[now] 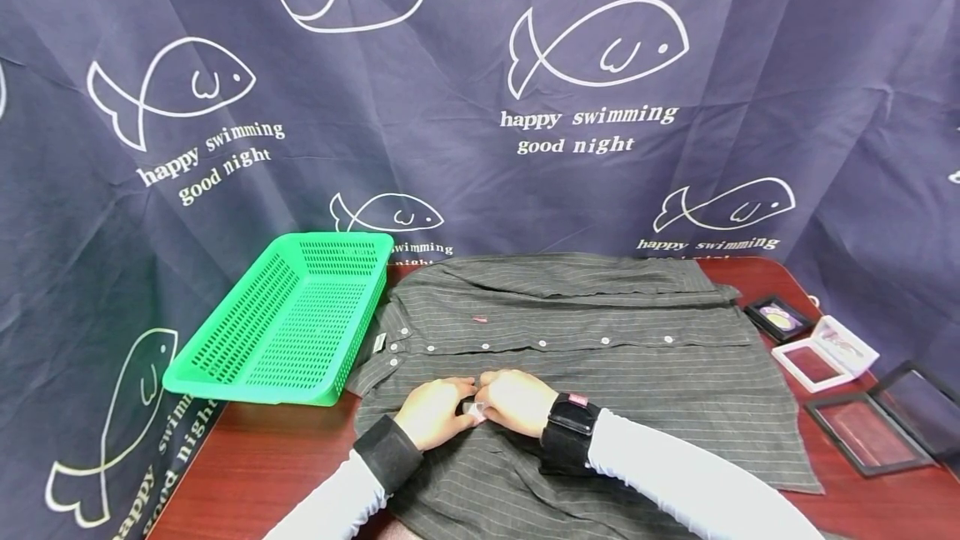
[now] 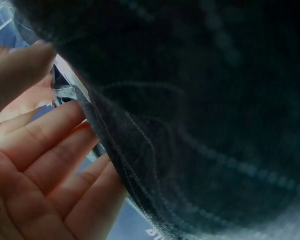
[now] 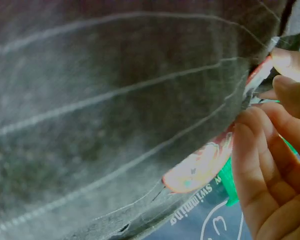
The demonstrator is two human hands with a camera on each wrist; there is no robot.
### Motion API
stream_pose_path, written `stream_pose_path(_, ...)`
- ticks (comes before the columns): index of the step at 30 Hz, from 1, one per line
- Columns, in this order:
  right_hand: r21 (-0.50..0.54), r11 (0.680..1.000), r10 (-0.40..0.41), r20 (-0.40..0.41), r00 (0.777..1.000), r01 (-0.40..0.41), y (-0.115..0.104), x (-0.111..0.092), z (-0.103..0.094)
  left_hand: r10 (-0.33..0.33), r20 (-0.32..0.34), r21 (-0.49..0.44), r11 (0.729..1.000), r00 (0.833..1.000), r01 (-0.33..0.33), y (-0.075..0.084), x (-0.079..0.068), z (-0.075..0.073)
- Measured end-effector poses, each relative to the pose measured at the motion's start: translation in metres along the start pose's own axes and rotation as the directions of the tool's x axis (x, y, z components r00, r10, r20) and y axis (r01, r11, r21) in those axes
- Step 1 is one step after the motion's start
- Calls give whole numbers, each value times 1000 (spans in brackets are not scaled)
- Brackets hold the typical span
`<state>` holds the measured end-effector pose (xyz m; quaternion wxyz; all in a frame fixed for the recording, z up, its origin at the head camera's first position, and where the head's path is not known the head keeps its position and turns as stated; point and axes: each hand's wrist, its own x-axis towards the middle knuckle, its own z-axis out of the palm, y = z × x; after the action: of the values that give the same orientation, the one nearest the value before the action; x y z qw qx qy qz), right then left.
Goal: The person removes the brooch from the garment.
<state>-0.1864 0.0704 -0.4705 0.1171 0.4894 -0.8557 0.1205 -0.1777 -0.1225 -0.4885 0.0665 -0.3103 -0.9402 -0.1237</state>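
A dark grey striped button-up shirt (image 1: pixel 637 390) lies spread over the table, its collar towards the left. Near its middle both hands meet. My left hand (image 1: pixel 435 411) holds a fold of the cloth; the left wrist view shows its thumb at the fabric edge and its fingers (image 2: pixel 65 150) behind. My right hand (image 1: pixel 517 402) pinches a small, flat, whitish thing with a red edge (image 3: pixel 199 167), partly covered by the shirt. Its patterned face shows below the cloth in the right wrist view, and its kind cannot be made out.
A green plastic basket (image 1: pixel 348 394) stands at the left. Along the right side of the red-brown table (image 1: pixel 262 473) lie a small black case (image 1: pixel 780 317), an open white compact (image 1: pixel 825 357) and an open black case (image 1: pixel 873 432). A blue fish-print curtain (image 1: pixel 465 107) hangs behind.
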Motion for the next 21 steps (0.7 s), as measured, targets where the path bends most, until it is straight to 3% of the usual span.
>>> stream_pose_path(9, -223, 973, -59, -28, 998, 51, -6, -2, 4, -3, -8, -8, 1000, 1000, 3, 1, 1, 0)
stream_pose_path(21, -333, 940, -84, -31, 996, 69, -8, -1, 6, 1, -14, 12, 1000, 1000, -1, 0, 0, 0)
